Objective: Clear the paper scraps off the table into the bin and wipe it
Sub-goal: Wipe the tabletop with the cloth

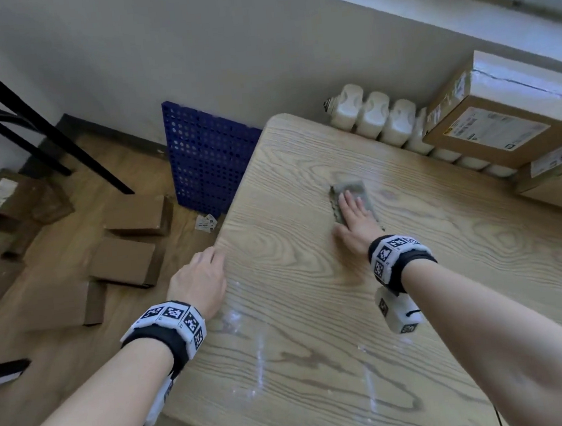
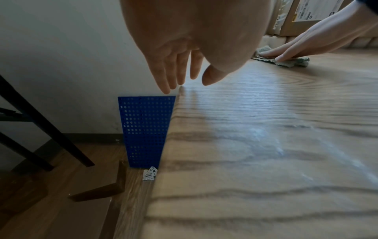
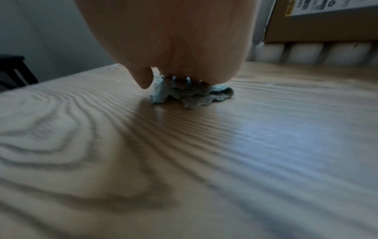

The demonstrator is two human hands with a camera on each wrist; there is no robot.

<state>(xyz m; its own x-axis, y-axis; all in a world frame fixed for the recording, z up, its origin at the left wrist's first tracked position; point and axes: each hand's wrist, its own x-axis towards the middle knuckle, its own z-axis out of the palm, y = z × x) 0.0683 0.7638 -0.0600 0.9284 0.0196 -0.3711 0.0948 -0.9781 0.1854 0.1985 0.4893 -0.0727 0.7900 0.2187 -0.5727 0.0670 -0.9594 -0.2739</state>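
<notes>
**Right hand presses cloth flat on the surface; left hand rests at its edge**

The right hand (image 1: 355, 220) lies palm down with straight fingers (image 2: 286, 54) on a grey-green cloth (image 1: 350, 188), pressing it flat against the wooden surface (image 1: 315, 311). The hand does not curl round the cloth; its thumb (image 3: 143, 79) sticks out beside it. The cloth sits on the far half of the surface, between the radiator (image 1: 376, 116) and the person.

The left hand (image 1: 199, 281) is relaxed and holds nothing. Its fingers (image 2: 169, 71) hang loosely over the surface's left edge, well apart from the cloth and nearer the person.

Pale streaks and smears (image 1: 260, 360) mark the wood grain on the side of the cloth nearest the person.

A small scrap (image 1: 205, 223) of printed paper lies on the floor (image 1: 64, 350), left of the cloth and below the surface's edge, at the foot of a blue perforated panel (image 1: 207, 158) leaning on the wall. Flat cardboard boxes (image 1: 127, 260) lie on the floor farther left. Beyond the cloth, a labelled carton (image 1: 489, 126) rests on the radiator.
</notes>
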